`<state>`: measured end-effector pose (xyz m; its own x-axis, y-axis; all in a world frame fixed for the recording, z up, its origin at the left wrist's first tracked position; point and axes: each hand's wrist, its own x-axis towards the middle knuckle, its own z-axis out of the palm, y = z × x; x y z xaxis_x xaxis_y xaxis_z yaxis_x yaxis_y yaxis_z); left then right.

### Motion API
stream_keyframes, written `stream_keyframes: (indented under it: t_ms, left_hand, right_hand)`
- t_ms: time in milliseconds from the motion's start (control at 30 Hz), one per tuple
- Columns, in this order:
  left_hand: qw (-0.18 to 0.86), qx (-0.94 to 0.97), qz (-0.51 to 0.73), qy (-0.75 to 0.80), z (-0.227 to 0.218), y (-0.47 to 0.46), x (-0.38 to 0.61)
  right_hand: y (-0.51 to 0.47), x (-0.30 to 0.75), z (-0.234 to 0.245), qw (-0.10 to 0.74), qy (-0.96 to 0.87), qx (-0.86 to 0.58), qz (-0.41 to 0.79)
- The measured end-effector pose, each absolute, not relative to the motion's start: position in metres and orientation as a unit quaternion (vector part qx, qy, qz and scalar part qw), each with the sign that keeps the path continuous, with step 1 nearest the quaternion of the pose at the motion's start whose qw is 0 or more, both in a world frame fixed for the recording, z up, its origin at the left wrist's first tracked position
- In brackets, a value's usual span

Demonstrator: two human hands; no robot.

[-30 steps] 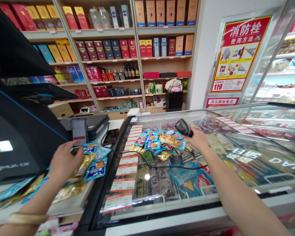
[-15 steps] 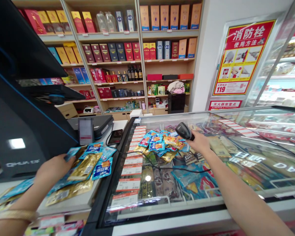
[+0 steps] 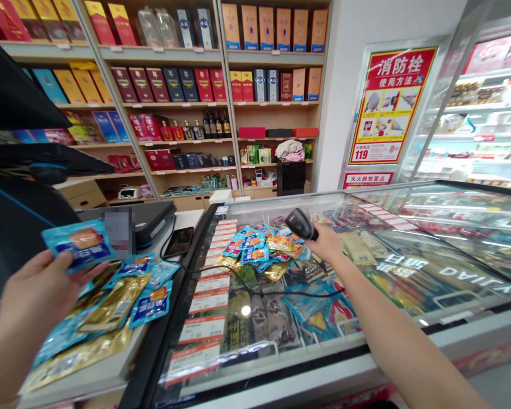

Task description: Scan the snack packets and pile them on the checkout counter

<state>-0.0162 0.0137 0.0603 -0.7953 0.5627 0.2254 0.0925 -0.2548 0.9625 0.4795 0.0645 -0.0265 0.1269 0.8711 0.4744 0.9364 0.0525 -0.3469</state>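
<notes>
My left hand (image 3: 38, 287) pinches a blue snack packet (image 3: 80, 243) by its lower edge, raised above the counter at the left. Beneath it lies a spread of gold packets (image 3: 118, 301) and blue packets (image 3: 151, 302), partly hidden by the hand. My right hand (image 3: 326, 245) grips a black barcode scanner (image 3: 300, 223) over the glass freezer top. The scanner's head tilts up and to the left. Just left of it, a heap of blue and gold snack packets (image 3: 255, 253) rests on the glass.
A black cable (image 3: 255, 291) runs across the freezer lid (image 3: 264, 352). A phone (image 3: 181, 241) lies on the counter near the freezer's left edge. The dark checkout terminal (image 3: 8, 216) stands at far left. Shelves of boxed bottles (image 3: 174, 85) line the back wall.
My left hand has lifted a blue packet up from the counter pile. My right hand still holds the scanner over the freezer. The whole view has shifted to the right.
</notes>
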Motion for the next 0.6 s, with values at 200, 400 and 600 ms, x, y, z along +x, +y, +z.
stream_keyframes:
  t_ms: [200,400,600]
  left_hand:
    - [0.505,0.161,0.705,0.471,0.06,0.026,0.086]
    - [0.643,0.185,0.614,0.419,0.017,0.039,0.149]
    - [0.578,0.316,0.585,0.474,-0.017,0.048,0.161]
  right_hand:
    - [0.06,0.474,-0.021,0.345,-0.653,-0.672,-0.059]
    - [0.059,0.469,-0.017,0.39,-0.674,-0.627,-0.031]
    - [0.059,0.461,-0.018,0.421,-0.724,-0.544,0.058]
